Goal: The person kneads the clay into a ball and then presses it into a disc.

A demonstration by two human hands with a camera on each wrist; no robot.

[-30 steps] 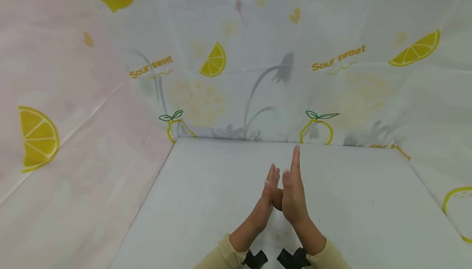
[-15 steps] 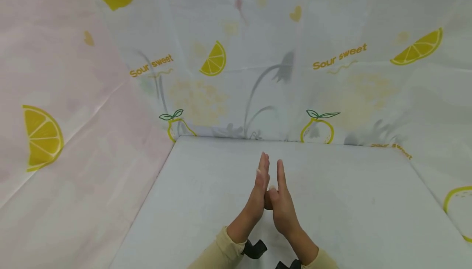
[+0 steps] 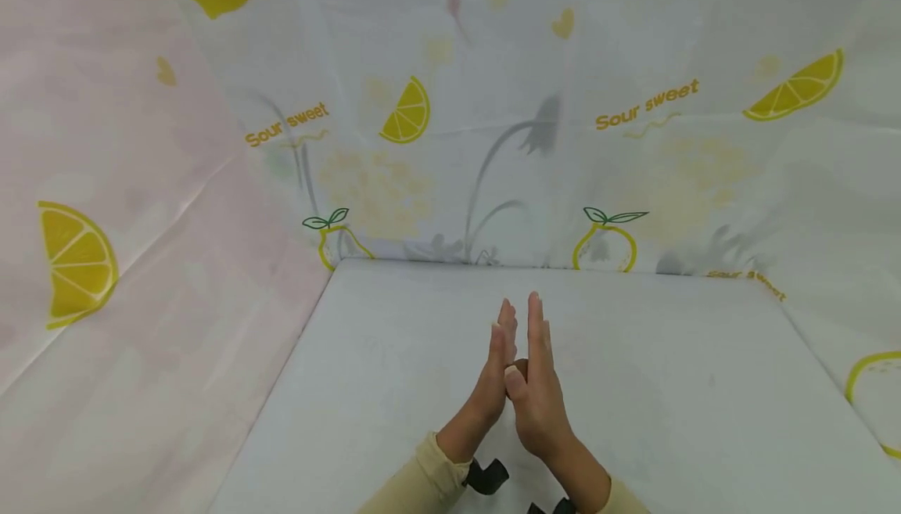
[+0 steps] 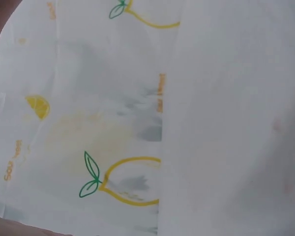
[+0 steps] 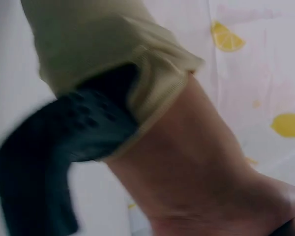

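A small brown lump (image 3: 521, 366), rounded where it shows, sits between the two palms above the white table. My left hand (image 3: 491, 377) is upright with straight fingers, its palm against the lump's left side. Facing it, my right hand (image 3: 542, 404) also has straight fingers and presses from the right; its thumb covers much of the lump. Only slivers of the left hand (image 4: 19, 227) enter the left wrist view. The right wrist view shows the other arm's wrist (image 5: 187, 162) with its beige sleeve, and a dark edge at the bottom right, too cropped to identify.
The white tabletop (image 3: 394, 342) spreads around the hands. Behind and to the left hang sheets printed with lemons (image 3: 80, 264). A black curved wrist mount (image 3: 487, 476) sticks out from the left sleeve, and another (image 3: 552, 506) shows by the right sleeve.
Against a second ago, both hands stand further left with the lump. The palms slid past each other: the right hand drew back, then moved forward again, while the left went forward, then slightly back.
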